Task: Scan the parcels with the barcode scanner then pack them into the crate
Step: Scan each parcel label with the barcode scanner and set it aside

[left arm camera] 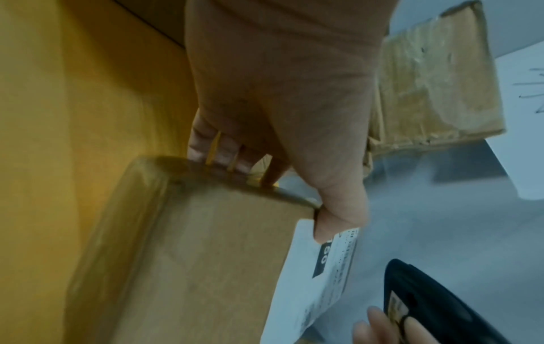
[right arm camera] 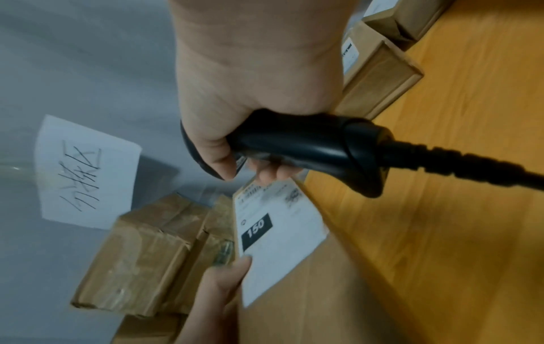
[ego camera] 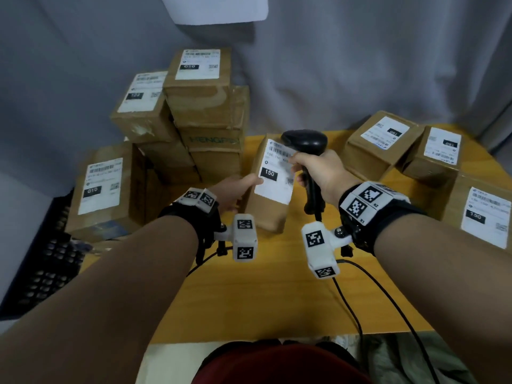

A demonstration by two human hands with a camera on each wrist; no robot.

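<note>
A brown cardboard parcel (ego camera: 273,187) with a white label reading 150 stands tilted on the yellow table (ego camera: 263,286). My left hand (ego camera: 235,192) grips its left edge, thumb on the label and fingers behind. In the left wrist view the parcel (left arm camera: 206,256) fills the lower middle. My right hand (ego camera: 318,170) grips the handle of the black barcode scanner (ego camera: 304,141), whose head hangs just above the label's barcode. The right wrist view shows the scanner handle (right arm camera: 309,144) in my fist and the label (right arm camera: 276,237) below it.
Several labelled parcels are stacked at the back left (ego camera: 199,87), over a black crate (ego camera: 50,261) at the left. Three more parcels (ego camera: 379,137) lie on the table's right side. The scanner cable (ego camera: 388,300) trails toward me. A handwritten paper (right arm camera: 85,174) hangs on the grey curtain.
</note>
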